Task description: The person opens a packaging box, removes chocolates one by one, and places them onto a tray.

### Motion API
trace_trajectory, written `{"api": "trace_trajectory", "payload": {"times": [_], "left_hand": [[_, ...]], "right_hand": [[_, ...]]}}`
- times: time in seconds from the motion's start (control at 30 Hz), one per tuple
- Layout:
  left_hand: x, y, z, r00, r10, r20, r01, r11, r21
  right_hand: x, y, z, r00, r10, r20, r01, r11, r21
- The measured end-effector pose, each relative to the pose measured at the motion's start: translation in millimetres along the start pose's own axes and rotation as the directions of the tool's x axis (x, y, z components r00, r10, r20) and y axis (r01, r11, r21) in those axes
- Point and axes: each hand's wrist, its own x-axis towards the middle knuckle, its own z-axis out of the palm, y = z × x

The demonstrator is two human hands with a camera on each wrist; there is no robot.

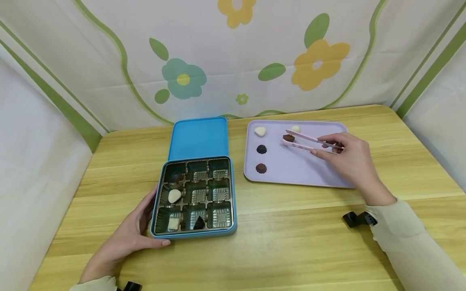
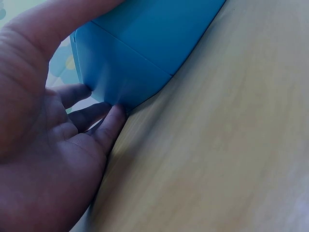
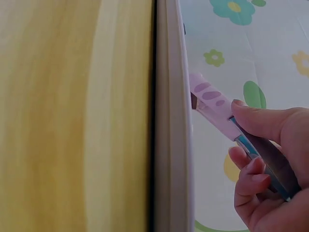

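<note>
My left hand [image 1: 127, 234] holds the near left corner of a blue tin [image 1: 193, 234], thumb along its front and fingers against its left side. In the left wrist view, the fingertips [image 2: 116, 113] touch the tin's wall low by the table. My right hand [image 1: 351, 157] grips pink tongs [image 1: 303, 136] over a lilac tray [image 1: 306, 169]. Between the tong tips is a brown chocolate [image 1: 289, 138]; whether it is lifted I cannot tell. The tin's divided insert holds a white chocolate [image 1: 174, 196], a pale square one [image 1: 173, 224] and dark pieces [image 1: 199, 223] in its left and middle compartments.
On the tray lie a white heart-shaped chocolate [image 1: 260, 131], a dark one [image 1: 261, 149], a brown one [image 1: 261, 168] and another white one [image 1: 295, 129]. The tin's blue lid [image 1: 199, 137] lies behind it. A flowered cloth [image 1: 225, 72] rises behind the wooden table [image 1: 291, 242].
</note>
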Motion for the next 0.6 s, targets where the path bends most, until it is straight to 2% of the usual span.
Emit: {"api": "trace_trajectory", "payload": {"times": [0.23,0.4,0.5,0.6], "left_hand": [[0.3,-0.2,0.1,1.0,0.019,-0.006,-0.019,1.0,0.007],[0.5,-0.4,0.5,1.0,0.004,-0.004,-0.004,1.0,0.002],[0.3,-0.9,0.5,1.0,-0.005,-0.001,0.005,1.0,0.008],[0.3,-1.0,0.2,1.0,-0.007,0.003,0.007,1.0,0.01]], "right_hand": [[0,3,1.6,0.992,-0.108,-0.058,0.107,0.994,-0.019],[-3,5,-1.6,0.983,-0.165,-0.075,0.163,0.986,-0.027],[-7,5,-7.3,0.99,-0.131,-0.05,0.129,0.991,-0.028],[-9,8,-16.7,1.0,-0.006,0.029,0.007,1.0,-0.024]]}}
